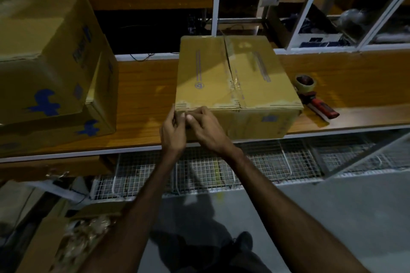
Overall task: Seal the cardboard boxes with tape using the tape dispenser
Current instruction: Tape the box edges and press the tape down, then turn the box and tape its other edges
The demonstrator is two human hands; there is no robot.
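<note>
Starting at the far left, two stacked boxes (pixel 51 62) with blue logos sit pushed aside on the wooden counter (pixel 146 86), likely parked there to leave working room in the middle. Moving along, the left hand (pixel 173 131) is up against the near left corner of the centre box (pixel 235 82), fingers curled in, and right beside it the right hand (pixel 206 126) meets it fingertip to fingertip on the upper front face. Both grips look pressed together on something thin at that corner, probably a tape end being rubbed flat or picked at, though it's too dim to tell which. The box sits close to the counter's front edge, which keeps that corner within easy reach. Across its top, glossy tape (pixel 235 86) already runs along the centre seam and the near edge, so my read is that this one is nearly sealed. Over to the right, the tape dispenser (pixel 312 95) lies on the counter just beside the box, red handle pointing toward the front, set down to free both hands and easy to grab again.
</note>
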